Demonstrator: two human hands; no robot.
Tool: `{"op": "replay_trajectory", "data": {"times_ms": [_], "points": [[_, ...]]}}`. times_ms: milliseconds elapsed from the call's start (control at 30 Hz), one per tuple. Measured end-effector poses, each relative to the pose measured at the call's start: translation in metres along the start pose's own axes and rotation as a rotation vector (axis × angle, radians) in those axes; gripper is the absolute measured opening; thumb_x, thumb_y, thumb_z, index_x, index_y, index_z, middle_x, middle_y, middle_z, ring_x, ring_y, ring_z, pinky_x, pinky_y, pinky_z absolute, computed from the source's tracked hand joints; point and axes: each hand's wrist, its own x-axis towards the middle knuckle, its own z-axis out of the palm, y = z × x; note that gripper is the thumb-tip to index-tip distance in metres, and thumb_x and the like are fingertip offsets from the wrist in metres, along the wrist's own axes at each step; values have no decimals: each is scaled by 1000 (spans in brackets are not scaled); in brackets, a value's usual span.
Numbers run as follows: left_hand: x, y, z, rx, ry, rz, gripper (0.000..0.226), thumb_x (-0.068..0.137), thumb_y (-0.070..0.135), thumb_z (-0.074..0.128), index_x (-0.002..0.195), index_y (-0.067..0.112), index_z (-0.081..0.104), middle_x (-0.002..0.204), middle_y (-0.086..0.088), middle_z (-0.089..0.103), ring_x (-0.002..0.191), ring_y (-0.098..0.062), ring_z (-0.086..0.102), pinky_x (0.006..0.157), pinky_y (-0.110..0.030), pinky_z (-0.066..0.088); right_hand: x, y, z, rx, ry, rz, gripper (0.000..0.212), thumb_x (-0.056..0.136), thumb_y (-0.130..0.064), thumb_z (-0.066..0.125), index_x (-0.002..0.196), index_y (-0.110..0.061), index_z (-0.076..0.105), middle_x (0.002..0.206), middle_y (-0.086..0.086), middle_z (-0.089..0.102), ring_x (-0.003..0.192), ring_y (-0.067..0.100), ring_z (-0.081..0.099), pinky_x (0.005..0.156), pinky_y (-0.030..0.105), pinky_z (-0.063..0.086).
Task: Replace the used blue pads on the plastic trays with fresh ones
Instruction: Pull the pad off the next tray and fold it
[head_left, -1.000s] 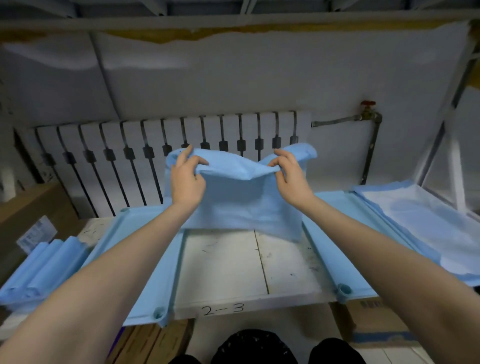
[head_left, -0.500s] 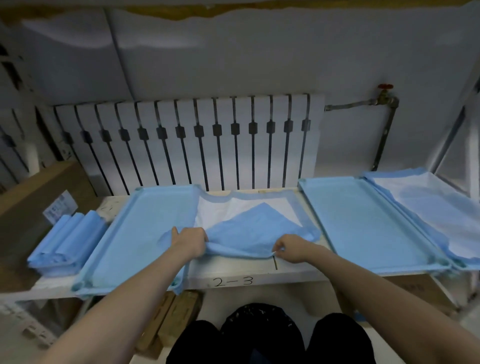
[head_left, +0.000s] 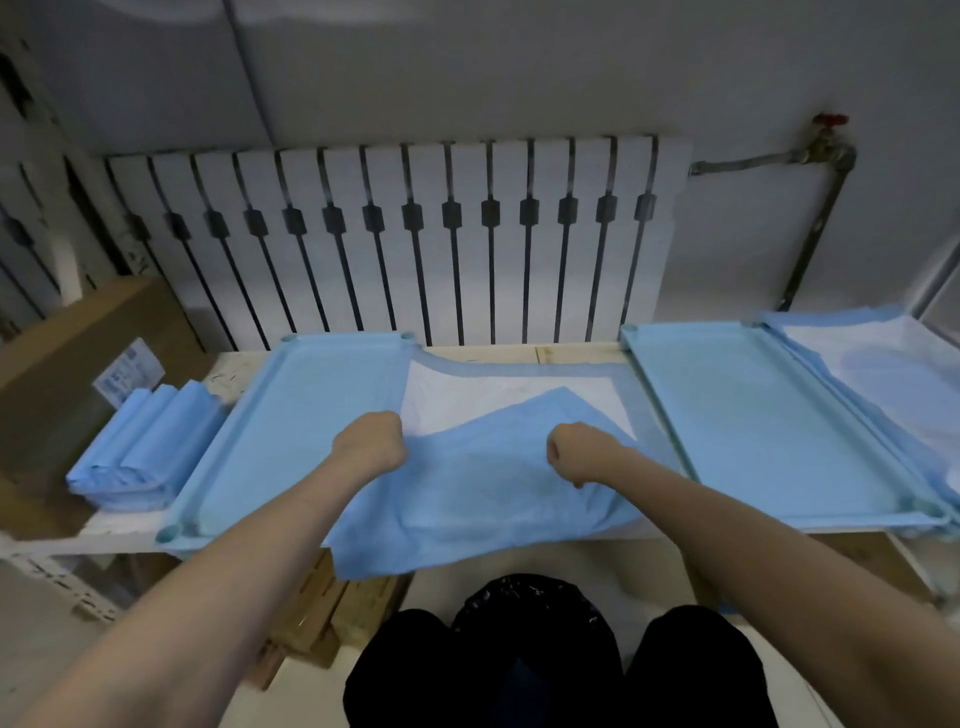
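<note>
A blue pad (head_left: 483, 483) with a white inner face lies half unfolded on the white shelf between two blue plastic trays. Its near flap hangs over the shelf's front edge. My left hand (head_left: 371, 441) grips the pad's fold at the left. My right hand (head_left: 582, 452) grips the same fold at the right. The left tray (head_left: 291, 415) and the right tray (head_left: 753, 415) lie bare beside the pad. A stack of folded blue pads (head_left: 145, 447) sits at the far left of the shelf.
Opened pads (head_left: 883, 374) are piled at the far right. A white radiator (head_left: 415, 234) stands behind the shelf, with a pipe and red valve (head_left: 828, 137) to its right. A cardboard box (head_left: 62, 364) is at the left. A black bag (head_left: 524, 603) sits below, between my legs.
Both hands brought the pad down from in front of the radiator onto the shelf. Since half a second ago its near flap has unfolded toward me and hangs over the front edge.
</note>
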Motion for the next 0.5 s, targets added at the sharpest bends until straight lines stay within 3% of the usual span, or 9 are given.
{"op": "replay_trajectory", "data": {"times_ms": [67, 133, 267, 400, 500], "points": [[7, -5, 6, -5, -29, -8, 38, 86, 14, 47, 123, 15, 51, 127, -8, 53, 118, -29, 50, 94, -36, 46, 8, 0, 7, 9, 31, -21, 26, 86, -8, 47, 110, -10, 56, 111, 9, 58, 101, 27, 57, 81, 35, 49], [13, -10, 15, 26, -92, -28, 45, 88, 17, 48, 132, 14, 42, 132, -12, 46, 124, -33, 43, 98, -40, 42, 18, 4, 13, 5, 36, 7, 31, 89, -12, 45, 119, -10, 48, 119, 11, 49, 108, 30, 51, 84, 38, 45], [25, -24, 26, -40, -167, -64, 57, 87, 29, 56, 137, 16, 32, 133, -11, 43, 124, -31, 43, 99, -41, 41, 30, 25, 21, 56, 142, 232, 36, 93, -22, 43, 126, -9, 38, 129, 13, 40, 122, 32, 41, 96, 43, 39], [33, -27, 22, -81, -159, -94, 52, 80, 36, 66, 121, 12, 45, 119, -4, 52, 111, -24, 53, 87, -34, 46, 39, 51, 22, 176, 158, 457, 59, 88, -46, 54, 130, -9, 36, 135, 15, 39, 128, 31, 38, 99, 42, 39], [32, -18, 12, 36, -43, -168, 31, 80, 32, 65, 101, 16, 49, 97, 1, 52, 100, -21, 56, 74, -29, 41, 44, 63, 20, 242, 149, 453, 64, 82, -50, 64, 124, -6, 42, 125, 14, 49, 117, 31, 49, 89, 40, 46]]}}
